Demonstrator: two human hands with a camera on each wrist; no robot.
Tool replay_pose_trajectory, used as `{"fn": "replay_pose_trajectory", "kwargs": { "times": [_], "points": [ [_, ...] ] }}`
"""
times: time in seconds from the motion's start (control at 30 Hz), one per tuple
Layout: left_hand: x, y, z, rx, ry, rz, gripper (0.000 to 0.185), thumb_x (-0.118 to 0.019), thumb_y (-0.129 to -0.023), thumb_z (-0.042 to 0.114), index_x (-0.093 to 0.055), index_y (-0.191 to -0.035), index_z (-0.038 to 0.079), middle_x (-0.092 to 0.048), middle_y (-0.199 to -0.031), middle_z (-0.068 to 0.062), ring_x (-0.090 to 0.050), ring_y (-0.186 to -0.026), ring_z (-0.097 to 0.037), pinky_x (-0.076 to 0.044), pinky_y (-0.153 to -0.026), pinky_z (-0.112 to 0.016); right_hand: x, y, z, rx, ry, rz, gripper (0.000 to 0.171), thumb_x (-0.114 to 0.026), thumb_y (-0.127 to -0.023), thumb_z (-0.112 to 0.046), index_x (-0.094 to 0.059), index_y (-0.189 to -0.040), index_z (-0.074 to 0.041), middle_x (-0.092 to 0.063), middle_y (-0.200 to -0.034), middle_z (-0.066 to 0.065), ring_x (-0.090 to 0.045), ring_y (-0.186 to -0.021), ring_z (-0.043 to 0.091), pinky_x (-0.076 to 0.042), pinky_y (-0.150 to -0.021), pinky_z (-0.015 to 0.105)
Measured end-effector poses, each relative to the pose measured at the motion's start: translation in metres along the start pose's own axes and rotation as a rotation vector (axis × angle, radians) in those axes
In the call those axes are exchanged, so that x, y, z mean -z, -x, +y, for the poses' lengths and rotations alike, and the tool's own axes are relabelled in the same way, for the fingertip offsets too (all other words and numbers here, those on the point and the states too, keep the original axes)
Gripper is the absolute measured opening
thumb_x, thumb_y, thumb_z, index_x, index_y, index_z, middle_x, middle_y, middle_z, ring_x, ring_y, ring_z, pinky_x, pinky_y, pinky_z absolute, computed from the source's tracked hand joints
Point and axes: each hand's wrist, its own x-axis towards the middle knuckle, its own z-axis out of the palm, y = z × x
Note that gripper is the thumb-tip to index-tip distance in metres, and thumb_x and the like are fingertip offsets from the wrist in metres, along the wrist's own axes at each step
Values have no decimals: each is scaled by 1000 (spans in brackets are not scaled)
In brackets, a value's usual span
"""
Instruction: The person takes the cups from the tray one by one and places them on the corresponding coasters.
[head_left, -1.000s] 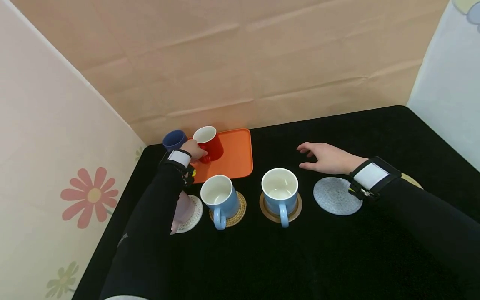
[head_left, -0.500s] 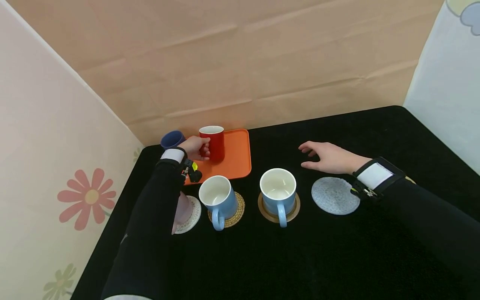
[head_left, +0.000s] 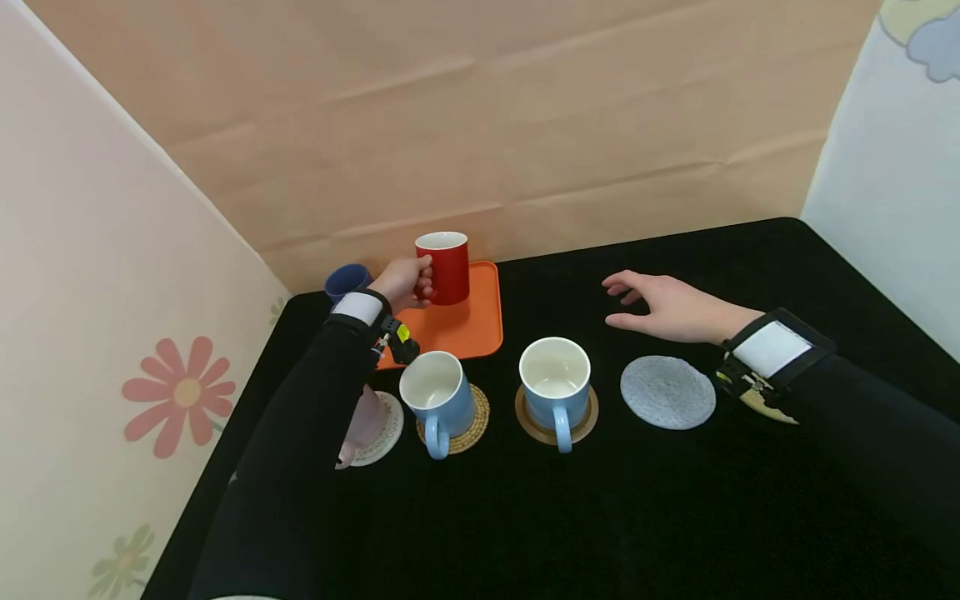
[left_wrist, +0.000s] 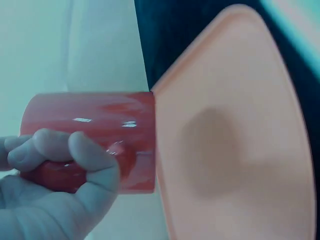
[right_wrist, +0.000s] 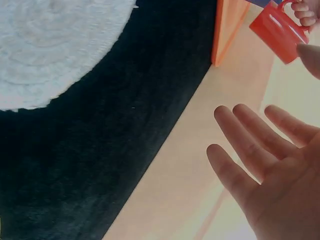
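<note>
My left hand (head_left: 407,282) grips the handle of a red mug (head_left: 452,271) with a white inside, fingers curled round it. The mug is upright above the orange tray (head_left: 480,325); in the left wrist view its shadow falls on the tray, apart from the mug's base. Behind my left wrist a dark blue cup (head_left: 347,279) stands at the tray's left end. My right hand (head_left: 667,307) hovers with relaxed, parted fingers and holds nothing, just beyond a round grey coaster (head_left: 667,392). The right wrist view shows the red mug (right_wrist: 279,32) in the distance.
Two light blue mugs, one (head_left: 437,400) on a woven coaster (head_left: 480,417) and one (head_left: 553,379) on a brown coaster (head_left: 592,412), stand mid-table. A pink cup (head_left: 365,418) on a white coaster (head_left: 390,429) is partly behind my left sleeve. A yellowish coaster (head_left: 768,410) shows beside my right forearm.
My left hand has taken the red mug by its handle, turned it and raised it off the tray, moving slightly right. My right hand has barely shifted.
</note>
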Motion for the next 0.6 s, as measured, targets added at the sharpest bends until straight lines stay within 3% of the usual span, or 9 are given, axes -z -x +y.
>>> {"fn": "replay_pose_trajectory", "kwargs": {
  "times": [0.3,0.6],
  "points": [
    [-42,25,12,-153,-19,-98,35,-37,-107,26,-39,-78,6,-37,-66,-4,-39,-64,-18,-36,-67,-31,11,-5,-16,7,-66,57,71,-60,-95,-44,-31,-147,-5,-40,-145,19,-44,-128,38,-38,-99,57],
    [-80,47,19,-274,-66,-208,35,-38,-107,24,-40,-76,5,-37,-67,-6,-39,-64,-18,-37,-64,-31,8,-21,-30,4,-165,90,78,-60,-95,-44,-20,-151,-7,-34,-149,18,-39,-131,37,-35,-102,57]
  ]
}}
